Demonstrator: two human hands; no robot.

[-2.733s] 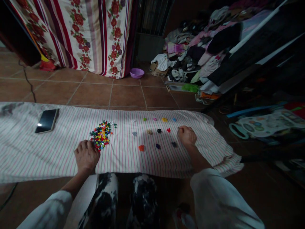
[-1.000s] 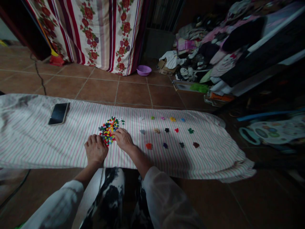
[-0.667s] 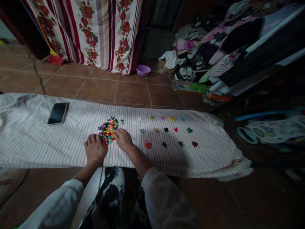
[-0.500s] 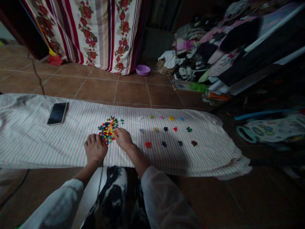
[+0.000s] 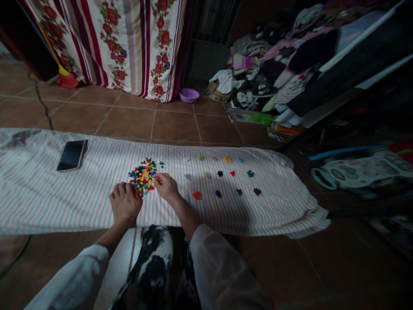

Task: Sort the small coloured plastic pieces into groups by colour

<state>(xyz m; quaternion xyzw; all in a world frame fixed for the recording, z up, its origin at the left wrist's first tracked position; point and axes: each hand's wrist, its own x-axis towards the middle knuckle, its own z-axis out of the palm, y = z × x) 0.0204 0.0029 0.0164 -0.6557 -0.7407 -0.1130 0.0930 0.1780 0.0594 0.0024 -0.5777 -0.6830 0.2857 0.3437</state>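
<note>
A heap of small multicoloured pieces (image 5: 143, 175) lies on the striped cloth (image 5: 93, 193). My left hand (image 5: 125, 201) rests palm down at the heap's lower left edge, fingers bent, with its fingertips on the cloth. At the right edge of the heap, my right hand (image 5: 165, 185) has thumb and forefinger pinched together; whatever is between them is too small to make out. Right of my hands, little single-colour piles sit in three rows, among them orange (image 5: 196, 195), yellow (image 5: 227, 159), green (image 5: 250, 173), black (image 5: 220, 173) and brown (image 5: 257, 191).
A phone (image 5: 72, 155) lies on the cloth at the left. Beyond the cloth, a purple basin (image 5: 189, 95) stands on the tiled floor near a floral curtain (image 5: 135, 51). Clothes (image 5: 274, 69) are heaped at the back right.
The whole view has shifted slightly, so the cloth and items sit a little further left. Both hands stay beside the heap, with my right hand still pinched at its right edge.
</note>
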